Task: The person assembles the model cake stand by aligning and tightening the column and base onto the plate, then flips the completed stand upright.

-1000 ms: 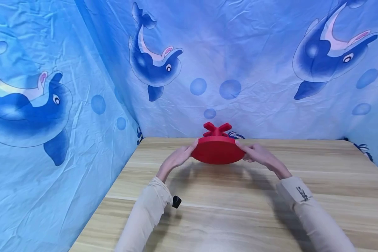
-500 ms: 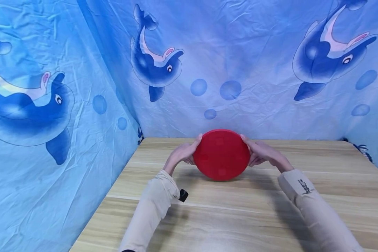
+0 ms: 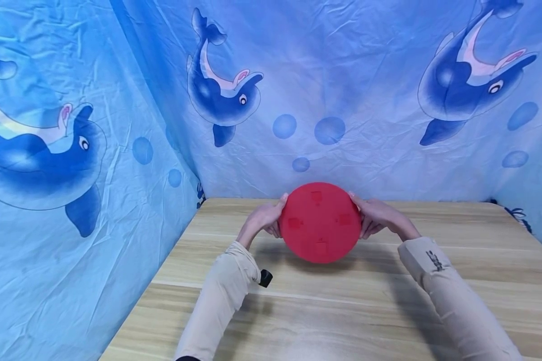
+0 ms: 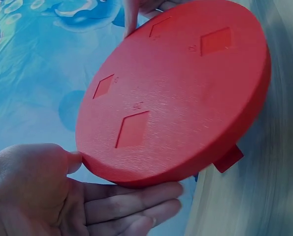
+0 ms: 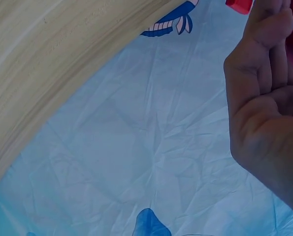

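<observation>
Both hands hold up a red round disc (image 3: 320, 225), tilted so its flat face is toward the head camera. Several shallow square recesses with small raised marks beside them are set in that face. My left hand (image 3: 263, 219) grips the left edge, the thumb at the rim and the other fingers behind. On the opposite edge my right hand (image 3: 380, 216) grips it the same way. From the disc's back a red block-like piece (image 4: 228, 158) sticks out in the left wrist view; the rest of the back is hidden. The right wrist view shows only a sliver of the disc.
A wood-grain table (image 3: 298, 321) lies beneath the hands. Blue dolphin-print sheeting (image 3: 366, 165) rises behind the table's far edge and along its left side. A small black object (image 3: 265, 278) sits at the left sleeve cuff.
The disc has tipped up from nearly edge-on, so its flat recessed face now shows fully. The red cross-shaped part seen behind it earlier is now hidden in the head view. Both hands keep their grip.
</observation>
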A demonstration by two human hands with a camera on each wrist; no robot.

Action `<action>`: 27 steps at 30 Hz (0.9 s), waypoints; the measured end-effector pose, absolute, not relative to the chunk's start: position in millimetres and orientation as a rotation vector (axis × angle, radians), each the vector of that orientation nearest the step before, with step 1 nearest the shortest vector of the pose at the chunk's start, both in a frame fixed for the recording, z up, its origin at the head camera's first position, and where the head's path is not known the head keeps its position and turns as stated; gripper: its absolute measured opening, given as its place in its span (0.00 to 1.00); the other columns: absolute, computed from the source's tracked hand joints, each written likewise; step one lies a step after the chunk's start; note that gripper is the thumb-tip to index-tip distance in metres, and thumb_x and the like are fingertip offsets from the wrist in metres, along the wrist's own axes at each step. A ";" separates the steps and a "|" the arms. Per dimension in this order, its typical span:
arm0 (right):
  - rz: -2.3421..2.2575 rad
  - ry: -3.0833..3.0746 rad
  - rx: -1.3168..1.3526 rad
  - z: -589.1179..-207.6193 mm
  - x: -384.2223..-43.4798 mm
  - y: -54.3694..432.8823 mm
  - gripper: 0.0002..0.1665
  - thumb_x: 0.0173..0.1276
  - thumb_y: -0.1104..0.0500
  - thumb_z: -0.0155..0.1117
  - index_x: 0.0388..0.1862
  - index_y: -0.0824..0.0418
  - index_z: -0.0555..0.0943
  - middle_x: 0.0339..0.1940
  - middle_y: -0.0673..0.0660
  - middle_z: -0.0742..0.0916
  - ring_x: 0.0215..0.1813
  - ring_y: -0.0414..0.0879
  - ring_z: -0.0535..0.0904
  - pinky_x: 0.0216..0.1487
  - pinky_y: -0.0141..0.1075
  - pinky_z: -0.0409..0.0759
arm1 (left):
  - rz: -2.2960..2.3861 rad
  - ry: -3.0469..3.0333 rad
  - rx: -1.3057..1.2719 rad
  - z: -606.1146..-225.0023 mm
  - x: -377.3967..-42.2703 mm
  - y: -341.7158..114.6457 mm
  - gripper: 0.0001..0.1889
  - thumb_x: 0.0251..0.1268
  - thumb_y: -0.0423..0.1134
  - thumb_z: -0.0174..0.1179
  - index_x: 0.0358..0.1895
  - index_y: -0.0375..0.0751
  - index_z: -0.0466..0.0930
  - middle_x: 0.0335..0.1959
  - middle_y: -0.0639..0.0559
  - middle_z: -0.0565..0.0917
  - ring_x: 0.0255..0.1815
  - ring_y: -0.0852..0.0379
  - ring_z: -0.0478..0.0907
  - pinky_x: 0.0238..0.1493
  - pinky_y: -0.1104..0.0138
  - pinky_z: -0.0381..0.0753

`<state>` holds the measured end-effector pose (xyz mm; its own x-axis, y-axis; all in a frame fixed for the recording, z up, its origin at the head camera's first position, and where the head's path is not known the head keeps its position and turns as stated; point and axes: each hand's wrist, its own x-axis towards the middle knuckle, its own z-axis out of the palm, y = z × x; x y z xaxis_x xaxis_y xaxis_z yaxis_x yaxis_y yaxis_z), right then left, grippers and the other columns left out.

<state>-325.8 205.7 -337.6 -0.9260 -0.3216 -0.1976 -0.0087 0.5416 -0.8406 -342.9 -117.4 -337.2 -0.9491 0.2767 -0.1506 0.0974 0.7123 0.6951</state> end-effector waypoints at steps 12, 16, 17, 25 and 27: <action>-1.395 2.456 -0.191 -347.7 -327.5 209.1 0.40 0.86 0.40 0.37 0.30 0.67 0.82 0.17 0.58 0.86 0.21 0.44 0.84 0.26 0.34 0.84 | 1.152 2.785 0.185 -353.0 -352.8 -104.7 0.38 0.86 0.57 0.38 0.21 0.34 0.83 0.13 0.44 0.83 0.16 0.54 0.83 0.21 0.67 0.81; -1.419 2.429 -0.152 -355.8 -328.3 210.6 0.35 0.86 0.40 0.40 0.31 0.63 0.81 0.17 0.56 0.84 0.21 0.43 0.82 0.25 0.32 0.80 | 1.161 2.803 0.189 -358.0 -355.8 -102.1 0.34 0.87 0.53 0.41 0.20 0.38 0.80 0.13 0.46 0.82 0.15 0.56 0.81 0.22 0.67 0.80; -1.425 2.422 -0.137 -357.7 -328.8 210.7 0.36 0.86 0.40 0.41 0.30 0.62 0.82 0.17 0.55 0.84 0.21 0.42 0.81 0.25 0.32 0.80 | 1.170 2.798 0.189 -359.0 -356.5 -101.4 0.33 0.86 0.53 0.42 0.20 0.38 0.79 0.13 0.46 0.81 0.15 0.56 0.81 0.21 0.68 0.79; -1.440 2.423 -0.064 -367.4 -333.8 211.9 0.39 0.85 0.39 0.44 0.18 0.58 0.81 0.17 0.53 0.82 0.19 0.40 0.77 0.23 0.30 0.78 | 1.242 2.747 0.209 -368.0 -364.2 -100.6 0.26 0.86 0.46 0.44 0.32 0.35 0.84 0.13 0.48 0.77 0.13 0.59 0.76 0.14 0.74 0.66; -1.449 2.424 -0.063 -368.8 -334.8 211.9 0.38 0.85 0.39 0.44 0.18 0.58 0.80 0.16 0.53 0.82 0.19 0.40 0.75 0.23 0.30 0.77 | 1.245 2.740 0.214 -369.0 -365.9 -101.1 0.24 0.86 0.44 0.44 0.35 0.35 0.85 0.13 0.49 0.76 0.13 0.59 0.74 0.13 0.74 0.65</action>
<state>-334.8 211.9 -368.8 -0.9492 -0.1972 -0.2454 0.1227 0.4860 -0.8653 -365.9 -101.1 -369.0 -0.9822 0.1796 -0.0541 0.0774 0.6508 0.7553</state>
